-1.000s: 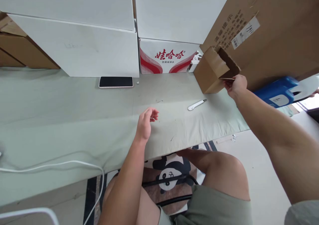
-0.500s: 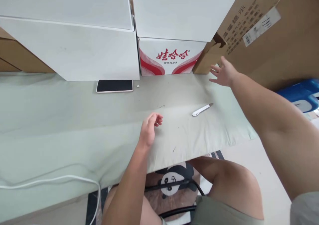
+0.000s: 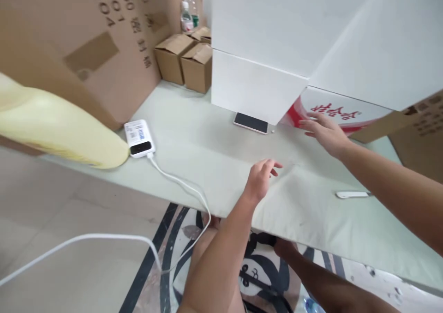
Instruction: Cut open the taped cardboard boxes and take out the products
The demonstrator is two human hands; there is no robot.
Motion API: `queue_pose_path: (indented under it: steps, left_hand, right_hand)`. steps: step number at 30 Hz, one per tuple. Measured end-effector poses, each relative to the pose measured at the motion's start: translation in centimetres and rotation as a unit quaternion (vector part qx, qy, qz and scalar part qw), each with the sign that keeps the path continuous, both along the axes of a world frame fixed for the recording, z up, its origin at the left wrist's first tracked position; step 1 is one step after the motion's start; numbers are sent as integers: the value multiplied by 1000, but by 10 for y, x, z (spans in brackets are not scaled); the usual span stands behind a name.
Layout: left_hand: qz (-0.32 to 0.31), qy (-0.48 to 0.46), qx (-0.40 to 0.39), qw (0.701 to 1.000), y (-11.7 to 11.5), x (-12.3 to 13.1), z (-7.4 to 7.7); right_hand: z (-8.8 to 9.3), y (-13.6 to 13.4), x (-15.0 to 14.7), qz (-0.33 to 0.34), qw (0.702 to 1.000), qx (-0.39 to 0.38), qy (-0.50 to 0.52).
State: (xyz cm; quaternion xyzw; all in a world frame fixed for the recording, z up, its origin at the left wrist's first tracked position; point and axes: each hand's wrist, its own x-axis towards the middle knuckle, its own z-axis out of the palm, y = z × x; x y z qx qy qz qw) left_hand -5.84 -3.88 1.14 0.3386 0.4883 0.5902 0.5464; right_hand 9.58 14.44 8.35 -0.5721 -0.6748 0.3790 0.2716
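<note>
My left hand [image 3: 260,179] hovers over the front part of the cloth-covered table [image 3: 221,165], fingers loosely curled but apart, holding nothing. Farther right and back, my right hand [image 3: 327,132] reaches out with spread fingers, in front of the white carton with red lettering [image 3: 367,114]. Whether it touches the carton I cannot tell. Against the white boxes [image 3: 249,80] lies a phone [image 3: 251,123], its dark screen facing up. A white utility knife [image 3: 353,194] rests on the cloth below my right forearm, which covers its tip.
Left on the table lies a white device [image 3: 139,138] with a white cable [image 3: 180,180] hanging over the front edge. Big cardboard boxes [image 3: 86,36], small brown cartons [image 3: 197,66] and a plastic bottle [image 3: 187,17] stand behind. A pale yellow object [image 3: 62,123] juts in from the left.
The view has swung left, bringing the white device and small cartons into sight. My right hand has moved from beside the brown cardboard to the front of the red-lettered carton.
</note>
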Motion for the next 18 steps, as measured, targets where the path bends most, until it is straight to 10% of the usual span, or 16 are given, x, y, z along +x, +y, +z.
queue_pose_path:
  steps: [7, 11, 18]
  left_hand:
    - [73, -96, 7, 993, -28, -56, 1]
    - [91, -161, -12, 983, -26, -80, -5]
    - [76, -206, -17, 975, -13, -112, -21]
  right_hand:
    - [-21, -3, -238, 237, 950, 159, -124]
    - [-24, 24, -355, 259, 913, 254, -186]
    - [-31, 89, -449, 212, 917, 251, -225]
